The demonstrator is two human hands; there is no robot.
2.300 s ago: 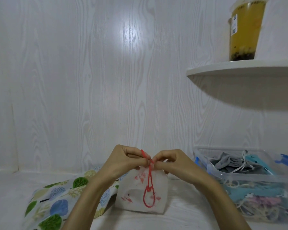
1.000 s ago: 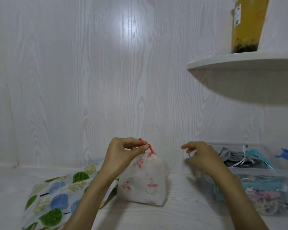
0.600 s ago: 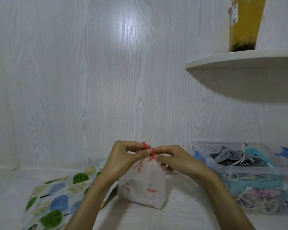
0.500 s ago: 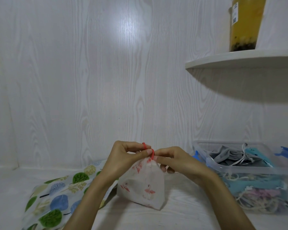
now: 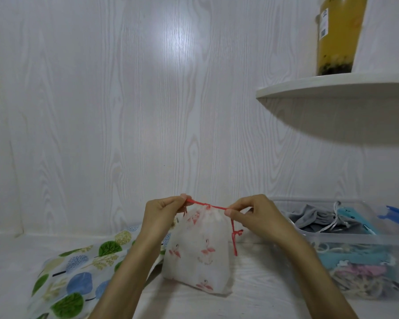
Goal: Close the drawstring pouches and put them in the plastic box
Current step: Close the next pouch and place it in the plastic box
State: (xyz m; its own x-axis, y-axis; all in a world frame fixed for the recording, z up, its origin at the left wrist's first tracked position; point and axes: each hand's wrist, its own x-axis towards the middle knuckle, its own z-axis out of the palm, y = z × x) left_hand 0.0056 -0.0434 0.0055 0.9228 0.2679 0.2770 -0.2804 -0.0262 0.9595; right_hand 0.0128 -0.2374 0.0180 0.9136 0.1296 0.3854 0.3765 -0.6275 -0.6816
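Above, a shelf (image 5: pixel 336 88) bears seemingly one yellow cup (image 5: pixel 336 35).

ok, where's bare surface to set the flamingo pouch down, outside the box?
Bare tabletop in front, between the flamingo pouch and plastic box; also far left beyond the tree-print cloth. Crowded: the box is nearly full, and both hands hold the cord over the middle.
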